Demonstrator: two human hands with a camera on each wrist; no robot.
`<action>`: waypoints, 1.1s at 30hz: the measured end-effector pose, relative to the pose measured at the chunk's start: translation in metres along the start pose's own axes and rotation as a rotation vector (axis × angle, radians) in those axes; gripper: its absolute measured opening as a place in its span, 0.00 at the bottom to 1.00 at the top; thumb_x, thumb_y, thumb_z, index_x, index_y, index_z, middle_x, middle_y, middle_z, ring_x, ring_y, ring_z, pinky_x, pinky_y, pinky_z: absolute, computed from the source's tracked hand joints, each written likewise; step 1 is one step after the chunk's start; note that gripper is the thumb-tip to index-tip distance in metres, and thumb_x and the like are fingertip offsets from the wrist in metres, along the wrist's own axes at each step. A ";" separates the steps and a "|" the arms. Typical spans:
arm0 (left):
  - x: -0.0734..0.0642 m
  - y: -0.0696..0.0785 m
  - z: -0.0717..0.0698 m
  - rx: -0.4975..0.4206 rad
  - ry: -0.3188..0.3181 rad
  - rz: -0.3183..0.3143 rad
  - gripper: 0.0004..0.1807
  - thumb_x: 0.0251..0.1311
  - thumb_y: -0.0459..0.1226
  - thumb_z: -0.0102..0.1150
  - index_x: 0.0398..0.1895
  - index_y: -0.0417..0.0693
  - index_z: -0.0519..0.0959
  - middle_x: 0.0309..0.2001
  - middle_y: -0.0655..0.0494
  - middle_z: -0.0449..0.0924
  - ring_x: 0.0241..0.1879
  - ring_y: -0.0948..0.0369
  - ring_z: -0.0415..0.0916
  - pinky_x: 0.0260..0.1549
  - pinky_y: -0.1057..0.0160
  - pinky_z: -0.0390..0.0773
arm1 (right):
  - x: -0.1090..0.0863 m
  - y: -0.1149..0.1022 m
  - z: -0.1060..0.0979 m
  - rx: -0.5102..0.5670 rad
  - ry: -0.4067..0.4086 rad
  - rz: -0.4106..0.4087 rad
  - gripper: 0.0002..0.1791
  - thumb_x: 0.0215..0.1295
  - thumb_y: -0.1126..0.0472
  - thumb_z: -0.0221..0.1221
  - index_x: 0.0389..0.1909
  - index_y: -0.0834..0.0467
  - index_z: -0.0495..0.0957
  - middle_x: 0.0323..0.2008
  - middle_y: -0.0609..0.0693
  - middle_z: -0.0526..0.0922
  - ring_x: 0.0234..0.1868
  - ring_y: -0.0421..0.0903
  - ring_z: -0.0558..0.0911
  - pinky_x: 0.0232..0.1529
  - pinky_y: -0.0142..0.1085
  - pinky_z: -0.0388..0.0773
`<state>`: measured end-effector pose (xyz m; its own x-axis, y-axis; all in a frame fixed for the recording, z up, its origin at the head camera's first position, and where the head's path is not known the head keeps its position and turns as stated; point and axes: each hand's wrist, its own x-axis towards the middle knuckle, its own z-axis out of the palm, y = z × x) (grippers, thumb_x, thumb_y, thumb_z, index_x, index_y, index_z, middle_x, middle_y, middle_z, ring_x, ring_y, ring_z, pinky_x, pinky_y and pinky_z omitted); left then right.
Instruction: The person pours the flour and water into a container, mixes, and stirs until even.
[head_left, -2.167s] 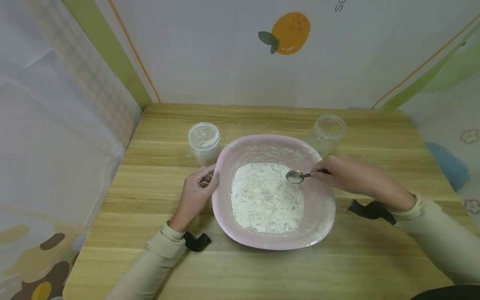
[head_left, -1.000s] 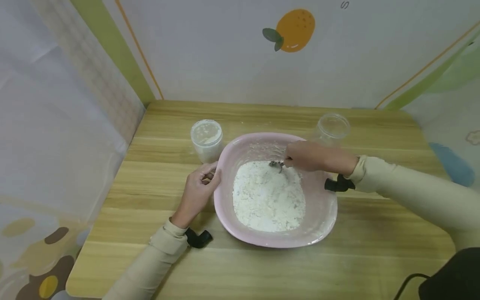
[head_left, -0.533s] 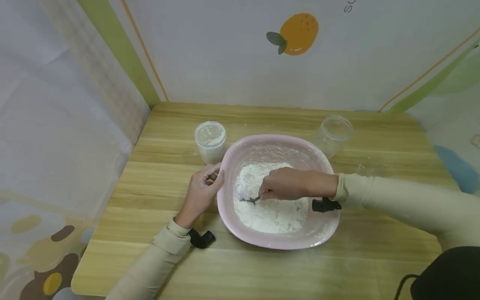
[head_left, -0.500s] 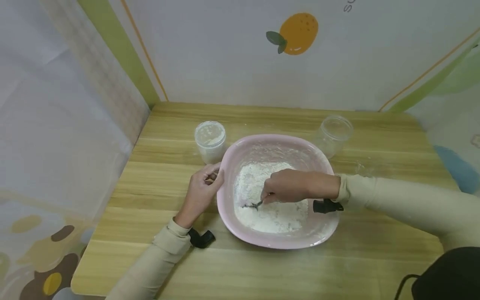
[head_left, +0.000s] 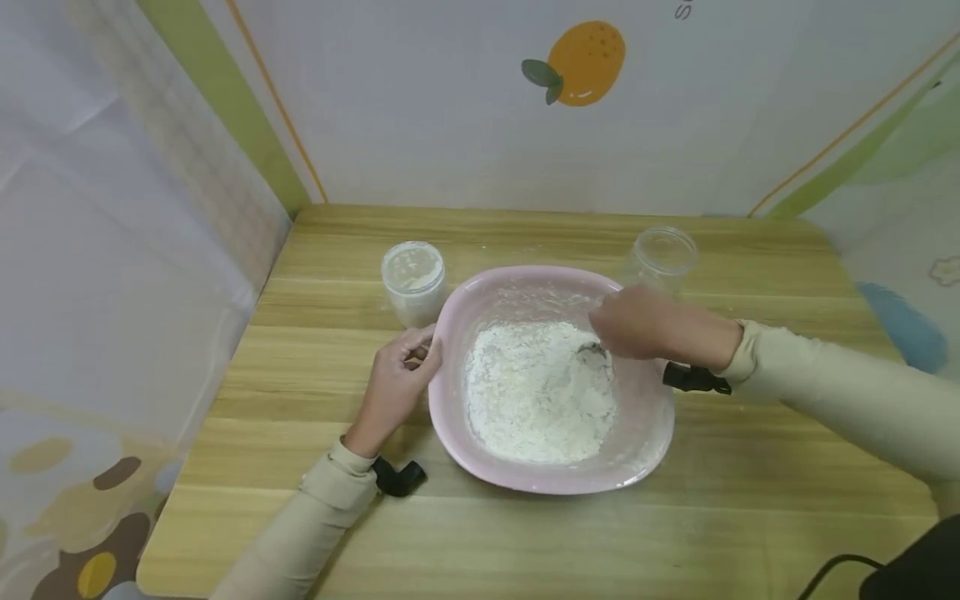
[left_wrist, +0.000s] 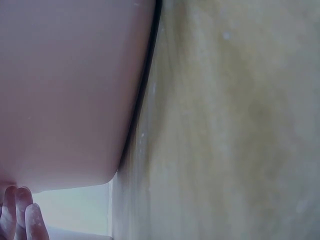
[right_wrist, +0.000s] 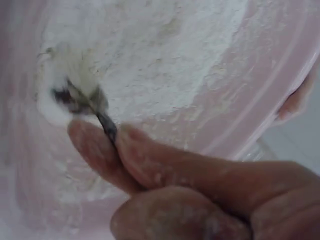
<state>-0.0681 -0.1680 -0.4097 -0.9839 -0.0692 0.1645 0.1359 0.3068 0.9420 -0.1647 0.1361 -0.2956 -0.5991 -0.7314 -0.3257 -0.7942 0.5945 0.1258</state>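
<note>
A pink basin [head_left: 551, 482] stands on the wooden table, its floor covered with lumpy white flour [head_left: 536, 400]. My left hand [head_left: 399, 375] grips the basin's left rim, thumb and fingers on either side of it. In the left wrist view its floury fingertips [left_wrist: 35, 222] lie against the basin's outer wall. My right hand [head_left: 637, 323] is over the basin's right side, pinching a small metal spoon [right_wrist: 107, 125] by its handle. The spoon's bowl dips into the flour near the right wall. It looks blurred in the right wrist view, and the hand hides most of the handle.
Behind the basin on the left stands a clear jar [head_left: 414, 283] with white powder in it. A clear empty jar [head_left: 663, 254] stands behind on the right, partly hidden by my right hand. A black object [head_left: 918, 567] with a cable sits at the bottom right corner.
My right hand with the spoon swept from above the basin's right side across the flour to the left, then back to the right side. The left hand kept its hold on the rim.
</note>
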 end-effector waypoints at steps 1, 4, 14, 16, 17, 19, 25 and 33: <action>0.000 0.000 0.000 0.000 -0.001 0.000 0.17 0.71 0.33 0.60 0.61 0.40 0.83 0.43 0.42 0.85 0.36 0.67 0.79 0.36 0.72 0.81 | 0.002 0.001 0.001 0.016 0.009 0.015 0.16 0.67 0.65 0.57 0.18 0.54 0.69 0.16 0.46 0.66 0.17 0.43 0.67 0.15 0.36 0.67; 0.000 0.001 0.001 -0.005 -0.006 0.001 0.17 0.71 0.34 0.60 0.60 0.41 0.84 0.43 0.43 0.85 0.37 0.67 0.79 0.37 0.71 0.82 | 0.011 0.004 0.004 0.137 0.006 0.043 0.15 0.66 0.68 0.54 0.19 0.54 0.67 0.16 0.46 0.63 0.16 0.42 0.64 0.16 0.32 0.61; 0.000 0.002 0.003 -0.006 0.007 0.021 0.17 0.71 0.32 0.59 0.60 0.39 0.83 0.41 0.42 0.84 0.36 0.68 0.78 0.37 0.74 0.80 | 0.062 -0.016 0.007 0.458 0.022 -0.083 0.27 0.77 0.63 0.54 0.13 0.49 0.62 0.15 0.40 0.55 0.19 0.37 0.56 0.27 0.30 0.59; -0.001 0.001 0.003 -0.009 0.013 0.021 0.17 0.70 0.32 0.59 0.60 0.39 0.84 0.40 0.42 0.84 0.36 0.68 0.77 0.37 0.74 0.80 | 0.067 -0.027 0.007 0.461 0.036 -0.135 0.24 0.76 0.63 0.54 0.15 0.52 0.69 0.15 0.40 0.59 0.19 0.37 0.59 0.27 0.30 0.61; -0.001 0.001 0.003 -0.011 0.015 0.021 0.17 0.71 0.32 0.59 0.60 0.39 0.83 0.40 0.41 0.84 0.36 0.68 0.77 0.36 0.74 0.80 | 0.068 -0.032 0.006 0.457 0.035 -0.154 0.22 0.76 0.62 0.55 0.17 0.54 0.73 0.16 0.41 0.61 0.20 0.37 0.60 0.28 0.31 0.62; -0.002 0.000 0.003 -0.014 0.017 0.019 0.17 0.71 0.32 0.59 0.60 0.38 0.83 0.40 0.41 0.84 0.36 0.68 0.77 0.36 0.74 0.80 | 0.065 -0.043 0.007 0.424 0.041 -0.187 0.16 0.76 0.60 0.57 0.25 0.56 0.82 0.18 0.41 0.71 0.22 0.38 0.68 0.30 0.33 0.71; -0.002 -0.001 0.003 -0.014 0.024 0.016 0.17 0.70 0.32 0.59 0.59 0.39 0.84 0.40 0.41 0.84 0.35 0.68 0.77 0.35 0.74 0.79 | 0.036 -0.067 0.010 0.332 -0.088 -0.262 0.08 0.72 0.53 0.63 0.40 0.49 0.89 0.38 0.42 0.90 0.40 0.44 0.87 0.45 0.42 0.84; 0.000 -0.001 0.001 0.008 0.015 0.025 0.17 0.71 0.33 0.59 0.60 0.39 0.84 0.41 0.42 0.84 0.35 0.68 0.78 0.34 0.74 0.80 | 0.010 -0.054 0.006 0.245 -0.220 -0.228 0.04 0.67 0.52 0.68 0.37 0.45 0.89 0.36 0.37 0.89 0.42 0.40 0.86 0.47 0.38 0.84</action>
<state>-0.0687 -0.1677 -0.4112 -0.9784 -0.0760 0.1921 0.1592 0.3158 0.9354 -0.1269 0.0985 -0.3116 -0.3533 -0.7803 -0.5161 -0.8403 0.5071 -0.1915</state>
